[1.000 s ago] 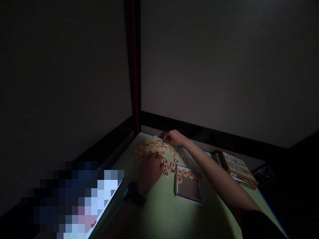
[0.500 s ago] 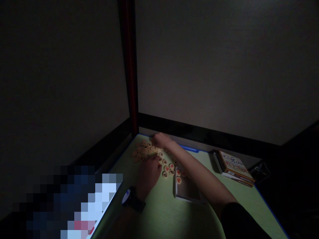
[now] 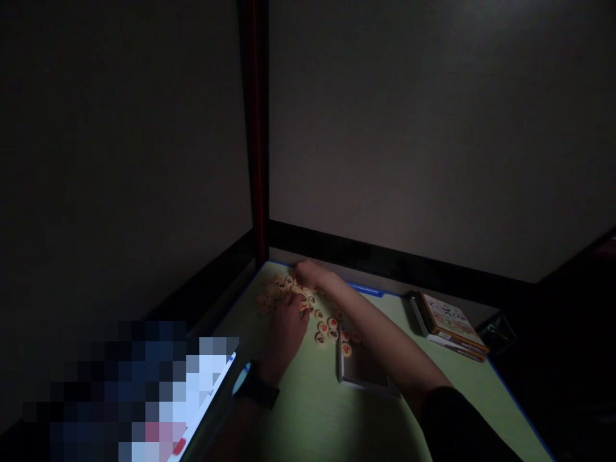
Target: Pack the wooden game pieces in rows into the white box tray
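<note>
Round pale Chinese chess pieces [image 3: 269, 300] with red or black characters lie in a loose heap at the far corner of the green table [image 3: 308, 417]. My left hand [image 3: 289, 327] is at the heap's near side, its thumb and fingers closed on a red-marked chess piece [image 3: 303, 306]. Beyond it, my right hand [image 3: 310, 274] reaches over to the heap's far edge; its fingers are curled, and what they hold, if anything, is hidden. A shallow grey box [image 3: 363, 372] sits under my right forearm, with a few red-marked pieces [image 3: 346, 350] at its far end.
Stacked boxes or books [image 3: 450, 321] stand at the table's right side, beside a dark container [image 3: 498, 332]. A blue strip [image 3: 366, 290] lies along the back edge. Walls close in behind; a bright blurred screen-like area [image 3: 192, 391] is at lower left.
My left hand has moved slightly up into the heap, and a red-marked piece now shows at its fingertips. My right hand stays nearly in place at the far edge.
</note>
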### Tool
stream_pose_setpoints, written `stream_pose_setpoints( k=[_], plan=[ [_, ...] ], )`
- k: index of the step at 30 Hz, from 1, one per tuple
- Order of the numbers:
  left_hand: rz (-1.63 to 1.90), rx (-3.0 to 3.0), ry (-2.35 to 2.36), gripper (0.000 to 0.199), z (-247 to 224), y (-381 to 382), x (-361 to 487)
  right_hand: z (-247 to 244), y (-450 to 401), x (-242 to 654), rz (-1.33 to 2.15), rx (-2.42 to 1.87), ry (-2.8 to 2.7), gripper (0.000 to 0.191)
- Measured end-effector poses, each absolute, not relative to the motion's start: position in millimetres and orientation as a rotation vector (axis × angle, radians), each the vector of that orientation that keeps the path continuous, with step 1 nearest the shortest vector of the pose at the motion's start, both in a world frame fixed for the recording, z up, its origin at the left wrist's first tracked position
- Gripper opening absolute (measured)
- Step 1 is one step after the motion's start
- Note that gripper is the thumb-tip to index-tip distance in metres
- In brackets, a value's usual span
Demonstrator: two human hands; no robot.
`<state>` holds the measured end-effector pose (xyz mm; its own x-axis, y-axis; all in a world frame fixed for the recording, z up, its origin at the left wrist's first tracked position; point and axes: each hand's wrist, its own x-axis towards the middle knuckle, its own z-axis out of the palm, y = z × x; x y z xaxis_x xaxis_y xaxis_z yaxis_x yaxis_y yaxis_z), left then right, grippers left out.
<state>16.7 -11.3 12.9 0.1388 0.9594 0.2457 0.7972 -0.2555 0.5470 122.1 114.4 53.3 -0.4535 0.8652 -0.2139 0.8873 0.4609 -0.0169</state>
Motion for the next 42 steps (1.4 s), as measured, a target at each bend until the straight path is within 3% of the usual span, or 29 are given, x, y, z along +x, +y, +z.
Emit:
stream_pose_setpoints(
  k=[6, 11, 20, 25, 29, 42],
  plan=[
    [0.972, 2.082, 1.628, 0.014, 9.1, -7.2, 14.5, 69.8, 102.5, 126.9, -0.138, 1.553, 2.582, 0.023],
    [1.067, 2.091, 1.356, 0.011, 10.5, -24.7, 25.7, 85.6, 45.7, 185.5, -0.167, 1.626, 2.806, 0.020],
    [0.829, 2.389, 0.963, 0.013, 9.8, -49.8, 72.1, 36.4, -100.4, 269.3, -0.547, 2.124, 2.729, 0.023],
    [0.617, 2.463, 0.980, 0.013, 11.0, -44.7, 77.7, 23.7, -107.8, 256.4, -0.274, 2.071, 2.629, 0.022],
    [0.661, 2.510, 0.977, 0.019, 9.2, -44.6, 68.7, 21.2, -106.6, 251.1, -0.159, 1.974, 2.656, 0.024],
    [0.643, 2.396, 1.212, 0.018, 7.3, -49.5, 57.7, 14.0, -103.8, 256.0, -0.268, 2.141, 2.551, 0.016]
  ],
)
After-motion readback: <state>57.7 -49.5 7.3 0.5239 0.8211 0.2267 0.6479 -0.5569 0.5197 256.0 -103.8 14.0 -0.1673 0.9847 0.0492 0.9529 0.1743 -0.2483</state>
